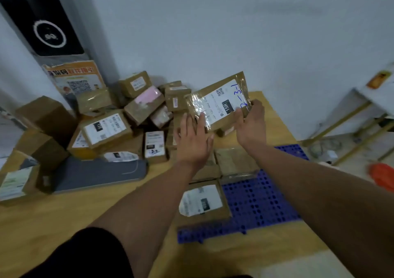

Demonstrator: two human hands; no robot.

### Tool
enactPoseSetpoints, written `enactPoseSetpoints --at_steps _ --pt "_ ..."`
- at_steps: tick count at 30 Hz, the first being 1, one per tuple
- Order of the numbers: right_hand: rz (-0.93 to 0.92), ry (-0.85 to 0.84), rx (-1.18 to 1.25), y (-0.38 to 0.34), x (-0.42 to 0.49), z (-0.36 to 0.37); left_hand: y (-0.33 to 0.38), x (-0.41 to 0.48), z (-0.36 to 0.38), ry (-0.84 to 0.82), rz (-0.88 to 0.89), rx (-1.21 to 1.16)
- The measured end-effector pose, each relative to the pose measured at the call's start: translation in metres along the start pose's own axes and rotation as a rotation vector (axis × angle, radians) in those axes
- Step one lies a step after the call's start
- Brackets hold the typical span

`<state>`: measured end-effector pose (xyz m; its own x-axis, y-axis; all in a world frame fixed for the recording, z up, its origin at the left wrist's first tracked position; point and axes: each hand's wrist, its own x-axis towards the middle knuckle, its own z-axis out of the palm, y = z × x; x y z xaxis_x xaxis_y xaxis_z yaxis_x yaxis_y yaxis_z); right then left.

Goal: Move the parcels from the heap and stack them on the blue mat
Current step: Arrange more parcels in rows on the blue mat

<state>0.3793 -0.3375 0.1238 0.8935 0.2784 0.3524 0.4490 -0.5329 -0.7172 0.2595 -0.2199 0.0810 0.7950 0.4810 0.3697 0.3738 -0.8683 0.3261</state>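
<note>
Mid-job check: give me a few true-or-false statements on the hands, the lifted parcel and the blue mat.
1. The right hand grips the lifted parcel. True.
2. The left hand is a closed fist. False: its fingers are straight, at the lifted parcel's lower edge.
3. The blue mat holds no parcels. False: several lie on it, among them a white-labelled parcel at its near left.
4. The lifted parcel bears blue handwriting. True.

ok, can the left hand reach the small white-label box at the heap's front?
Probably yes. The left hand is open, fingers straight, and the box stands just left of it at the near edge of the heap, with nothing on top. The right hand grips the flat parcel.
</note>
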Motion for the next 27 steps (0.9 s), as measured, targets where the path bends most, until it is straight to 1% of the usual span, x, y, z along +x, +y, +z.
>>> enactPoseSetpoints --at_steps 3,5,7,10,12,17,23,27 --pt "0.087 0.028 0.002 0.057 0.004 -0.061 0.079 -0.006 0.019 -0.084 0.032 -0.023" --pt "0.146 0.046 -0.015 0.092 0.005 -0.098 0.121 -0.009 0.032 -0.107 0.086 -0.005" --pt "0.204 0.043 -0.014 0.123 0.004 -0.127 0.155 -0.016 0.046 -0.144 0.117 -0.015" --pt "0.285 0.026 0.004 0.161 -0.003 -0.153 0.186 -0.029 0.070 -0.203 0.154 -0.001" --pt "0.343 0.019 0.045 0.178 -0.008 -0.161 0.195 -0.032 0.085 -0.224 0.183 0.005" --pt "0.504 0.015 0.173 0.211 -0.012 -0.154 0.203 -0.031 0.110 -0.363 0.194 0.049" --pt "0.610 -0.060 0.175 0.245 0.006 -0.123 0.195 -0.017 0.142 -0.462 0.159 0.186" --pt "0.626 -0.085 0.139 0.256 0.012 -0.107 0.188 -0.009 0.162 -0.535 0.102 0.167"
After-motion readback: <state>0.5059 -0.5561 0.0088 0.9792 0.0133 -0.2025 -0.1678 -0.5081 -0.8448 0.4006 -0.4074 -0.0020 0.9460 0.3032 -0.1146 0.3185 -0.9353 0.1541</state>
